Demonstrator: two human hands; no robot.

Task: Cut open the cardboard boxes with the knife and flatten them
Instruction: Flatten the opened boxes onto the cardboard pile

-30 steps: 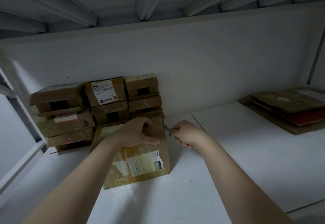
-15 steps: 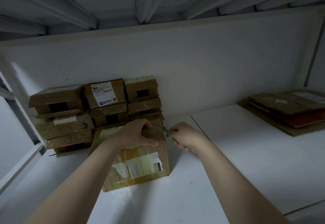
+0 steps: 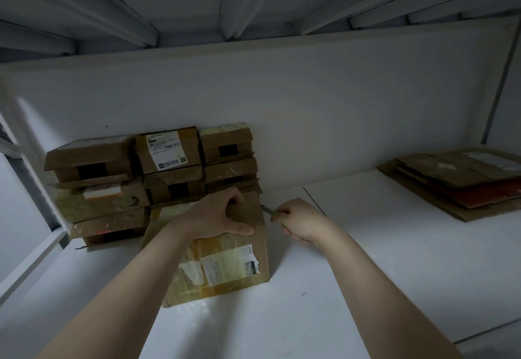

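**Head view: a cut being made on one box.** The left hand (image 3: pixel 217 215) grips the upper edge of a taped cardboard box (image 3: pixel 225 267). Its thumb lies on the near face and its fingers curl over the top, steadying the box. The box stands on the white bench (image 3: pixel 366 251), just in front of the stack of sealed boxes (image 3: pixel 158 181).

The right hand (image 3: pixel 300 222) is clenched round the handle of a small knife (image 3: pixel 269 210). The blade points left and meets the box at its upper right corner. Whether the tip has entered the tape cannot be told in this dim light.

**Done:** a pile of flattened cardboard (image 3: pixel 462 181) lies at the far right of the bench, well apart from the work. It suggests that several boxes are already finished.

**Left:**
- The held box keeps its full shape and its tape looks whole on the near face, so its seams are judged uncut or barely started. It is not yet flattened.
- The stack behind it stands in three columns against the back wall (image 3: pixel 282 105). Several closed boxes there wait untouched.

The task is judged well short of complete.
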